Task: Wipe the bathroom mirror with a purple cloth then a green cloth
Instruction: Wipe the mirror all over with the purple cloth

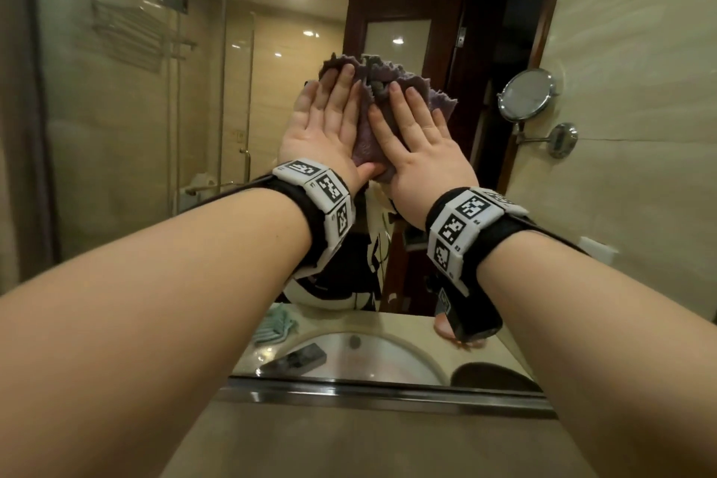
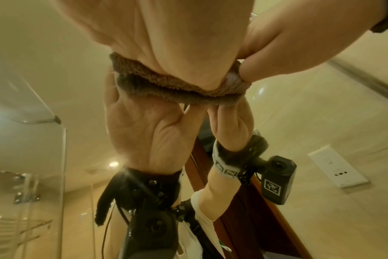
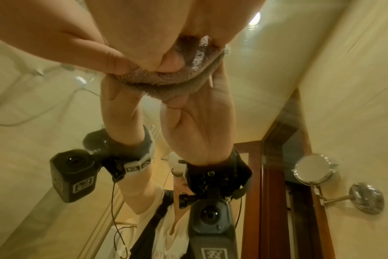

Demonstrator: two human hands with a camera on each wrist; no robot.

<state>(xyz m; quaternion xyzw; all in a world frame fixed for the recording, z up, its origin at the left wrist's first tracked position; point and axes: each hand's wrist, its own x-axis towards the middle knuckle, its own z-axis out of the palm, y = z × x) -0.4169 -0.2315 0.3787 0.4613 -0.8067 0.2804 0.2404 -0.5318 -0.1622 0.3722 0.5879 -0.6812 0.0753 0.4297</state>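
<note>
- Left hand (image 1: 324, 128) and right hand (image 1: 421, 144), fingers straight, flatten the purple cloth (image 1: 368, 136) on the mirror (image 1: 135, 109).
- Wristbands (image 1: 461, 233) show only square coded patterns; their tiny lettering is unreadable.

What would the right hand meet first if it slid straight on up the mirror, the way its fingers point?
The right hand already presses the purple cloth flat against the mirror; beyond the cloth's bunched upper edge, seemingly only bare glass.

fuzzy purple cloth (image 1: 364, 144) – glossy mirror (image 1: 155, 109); chrome frame (image 1: 388, 396)
</note>
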